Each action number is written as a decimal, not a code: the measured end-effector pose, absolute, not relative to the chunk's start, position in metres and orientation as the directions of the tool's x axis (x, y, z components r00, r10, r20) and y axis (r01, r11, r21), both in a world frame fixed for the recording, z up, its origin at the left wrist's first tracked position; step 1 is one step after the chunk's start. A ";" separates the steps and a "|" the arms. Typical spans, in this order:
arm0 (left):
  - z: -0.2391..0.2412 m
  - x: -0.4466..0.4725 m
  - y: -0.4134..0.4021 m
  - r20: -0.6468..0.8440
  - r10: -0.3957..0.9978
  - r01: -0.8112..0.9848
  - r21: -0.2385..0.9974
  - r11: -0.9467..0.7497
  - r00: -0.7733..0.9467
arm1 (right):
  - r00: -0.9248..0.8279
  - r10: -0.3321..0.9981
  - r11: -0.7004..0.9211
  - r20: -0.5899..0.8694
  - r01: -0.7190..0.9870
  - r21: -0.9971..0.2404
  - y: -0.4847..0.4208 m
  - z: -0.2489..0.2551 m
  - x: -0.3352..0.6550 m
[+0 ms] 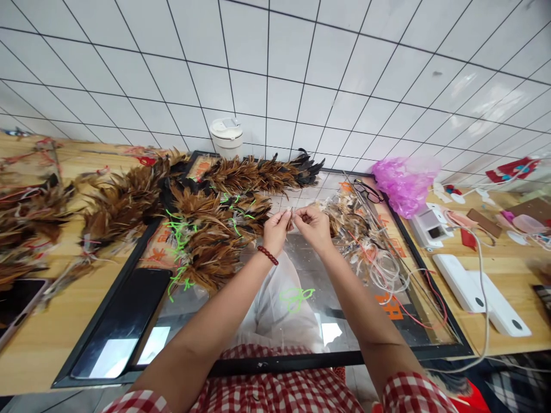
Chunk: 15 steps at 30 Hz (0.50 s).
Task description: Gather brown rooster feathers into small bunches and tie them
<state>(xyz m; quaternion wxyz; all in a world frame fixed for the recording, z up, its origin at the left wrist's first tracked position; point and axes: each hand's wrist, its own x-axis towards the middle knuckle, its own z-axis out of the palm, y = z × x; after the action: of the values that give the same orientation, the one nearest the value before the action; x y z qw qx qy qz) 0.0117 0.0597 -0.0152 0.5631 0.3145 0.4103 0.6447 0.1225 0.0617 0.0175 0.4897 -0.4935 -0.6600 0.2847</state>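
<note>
My left hand [276, 229] and my right hand [314, 228] meet over the middle of a glass-topped panel [258, 362] with a black frame. Both are closed in a pinch, thumbs against fingers, and whatever they hold is too small to make out. Left of them lies a pile of brown feather bundles [210, 246], some tied with bright green strings [175, 252]. A heap of loose, paler feathers [350, 215] is just beyond my right hand. Several cut green ties [296, 297] rest on the glass below the hands.
A long feather strip [258, 175] runs behind, near a white lidded cup [227, 137]. To the right are coiled white cord [383, 269], eyeglasses [368, 192], a pink plastic bag [404, 186] and white power banks [482, 295]. A dark phone [123, 321] occupies the panel's left corner.
</note>
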 end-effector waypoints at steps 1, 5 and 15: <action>-0.015 0.012 0.060 -0.064 0.982 -0.467 0.884 -0.027 -0.178 | -0.004 0.943 0.314 0.333 0.342 -0.886 0.062 0.018 0.122; -0.014 0.012 0.059 -0.070 0.979 -0.459 0.888 -0.026 -0.193 | 0.015 0.991 0.129 0.130 0.049 -0.990 0.062 0.022 0.117; -0.015 0.010 0.058 -0.015 0.991 -0.420 0.907 -0.042 -0.129 | -0.002 0.999 -0.048 -0.048 -0.165 -0.985 0.065 0.022 0.117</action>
<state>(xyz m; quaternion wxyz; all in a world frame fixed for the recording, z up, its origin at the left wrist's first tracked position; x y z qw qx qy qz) 0.0099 0.0575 -0.0148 0.5592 0.3501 0.4081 0.6310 0.1168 0.0650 0.0224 0.5280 -0.4693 -0.4442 0.5510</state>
